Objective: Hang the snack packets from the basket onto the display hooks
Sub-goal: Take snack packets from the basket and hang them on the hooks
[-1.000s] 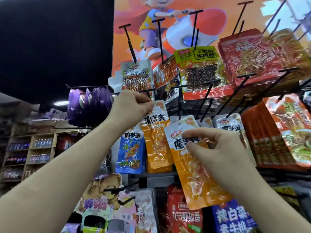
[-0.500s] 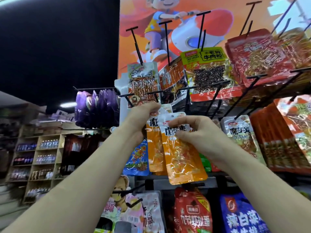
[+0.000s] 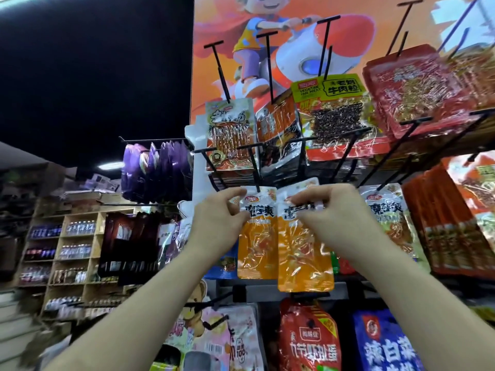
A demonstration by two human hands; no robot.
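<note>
My right hand pinches the white top of an orange snack packet, held up beside a black display hook. On that hook hangs a matching orange packet, and my left hand grips its top left corner. The two packets overlap slightly side by side. The basket is out of view.
The rack around holds more packets on black hooks: striped and red ones above, a white-orange packet to the right, red stacks far right, red and blue bags below. Purple packets hang left. Shop shelves stand at the left.
My right hand has lifted the orange packet up and leftward from below the rack to hook height, next to the hanging one. My left hand shifted from the hook onto the hanging packet's top.
</note>
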